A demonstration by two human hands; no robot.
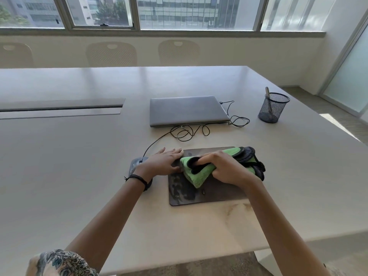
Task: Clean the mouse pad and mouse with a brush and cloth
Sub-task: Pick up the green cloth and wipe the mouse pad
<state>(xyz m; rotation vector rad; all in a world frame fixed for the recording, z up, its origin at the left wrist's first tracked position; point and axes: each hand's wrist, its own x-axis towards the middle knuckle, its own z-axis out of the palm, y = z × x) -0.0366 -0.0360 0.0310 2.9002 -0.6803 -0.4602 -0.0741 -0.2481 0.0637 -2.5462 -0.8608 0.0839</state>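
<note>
Daylight from a row of windows [179, 12] falls on a pale conference table [79, 186], where a person works at the near edge. A dark mouse pad [211, 194] lies flat on the table in front of the person, with pale smears showing on its near left part. A bunched green-and-black cloth [197, 177] sits on the far half of the mouse pad. The right hand [225, 169] grips it from above, fingers curled into the folds, and one end of the cloth trails out past the pad's right edge. The left hand [165, 162] lies flat over the pad's far left corner, fingers straight and close together, thumb on the pad beside the cloth. A dark band [139, 179] circles that wrist. A grey mouse [135, 165] sits on the table just left of the pad, partly hidden under the left wrist. Its black cable [187, 133] runs in loose loops to a closed grey laptop [187, 110] farther back. A black mesh cup [272, 109] stands well to the right with one handle [267, 92] upright in it; what tool it belongs to cannot be told. Three chairs [111, 54] line the far side.
</note>
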